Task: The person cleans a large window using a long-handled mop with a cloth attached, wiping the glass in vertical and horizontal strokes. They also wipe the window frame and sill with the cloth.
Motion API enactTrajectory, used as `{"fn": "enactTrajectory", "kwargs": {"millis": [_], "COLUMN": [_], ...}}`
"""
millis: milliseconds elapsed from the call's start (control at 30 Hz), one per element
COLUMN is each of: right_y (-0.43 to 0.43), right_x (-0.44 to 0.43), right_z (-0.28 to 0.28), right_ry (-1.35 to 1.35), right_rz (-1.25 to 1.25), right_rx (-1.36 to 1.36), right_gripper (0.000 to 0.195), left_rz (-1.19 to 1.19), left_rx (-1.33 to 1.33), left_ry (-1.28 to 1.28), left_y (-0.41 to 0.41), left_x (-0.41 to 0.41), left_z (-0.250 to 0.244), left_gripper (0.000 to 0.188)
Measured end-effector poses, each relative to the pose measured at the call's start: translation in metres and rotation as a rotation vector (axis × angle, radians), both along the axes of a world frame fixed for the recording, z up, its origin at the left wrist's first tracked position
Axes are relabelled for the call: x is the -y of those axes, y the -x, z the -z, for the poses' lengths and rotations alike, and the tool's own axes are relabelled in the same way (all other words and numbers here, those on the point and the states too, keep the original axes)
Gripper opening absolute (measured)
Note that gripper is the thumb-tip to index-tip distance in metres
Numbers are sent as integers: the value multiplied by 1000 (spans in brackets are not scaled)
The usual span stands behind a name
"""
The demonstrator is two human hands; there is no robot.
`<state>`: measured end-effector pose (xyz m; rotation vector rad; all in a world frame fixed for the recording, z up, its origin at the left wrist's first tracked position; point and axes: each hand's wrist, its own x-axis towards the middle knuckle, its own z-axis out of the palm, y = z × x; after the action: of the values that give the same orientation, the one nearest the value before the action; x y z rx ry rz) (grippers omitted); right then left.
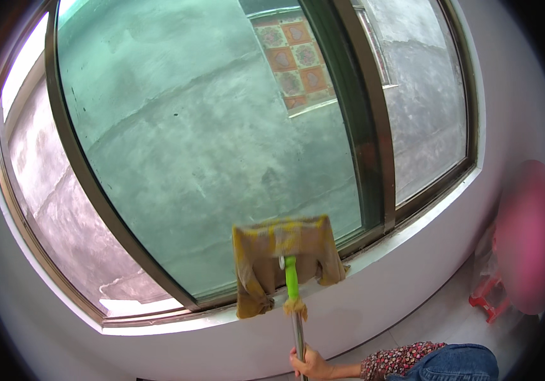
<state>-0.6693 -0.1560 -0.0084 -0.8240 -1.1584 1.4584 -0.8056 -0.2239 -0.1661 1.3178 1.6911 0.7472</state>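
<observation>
My right hand is closed around the metal pole of a flat mop near the bottom of the view. A bright green joint links the pole to the mop head, with a scrap of yellowish cloth tied below it. A brown and yellow cloth is draped over the head, its corners hanging down. The cloth lies over the lower edge of the green-tinted window pane and overlaps the sill. My left hand is out of view.
Brown metal frames divide the sliding window. A white sill runs beneath it. At right, a red plastic stool stands on the tiled floor, beside a blurred pink shape. Patterned tiles show beyond the glass.
</observation>
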Motion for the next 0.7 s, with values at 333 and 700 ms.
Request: {"fn": "enactTrajectory", "kwargs": {"millis": [333,700], "right_y": [-89,-94], "right_x": [-129,-74], "right_z": [-231,-101], "right_ry": [-496,-241], "right_rz": [228,176], "right_rx": [-36,-36], "right_gripper": [17,16], "left_rz": [47,144], "left_rx": [115,-84], "left_ry": [-298,-53], "left_y": [-31,-49], "left_x": [-58,-8], "left_z": [-36,-16], "left_gripper": [18,18]}}
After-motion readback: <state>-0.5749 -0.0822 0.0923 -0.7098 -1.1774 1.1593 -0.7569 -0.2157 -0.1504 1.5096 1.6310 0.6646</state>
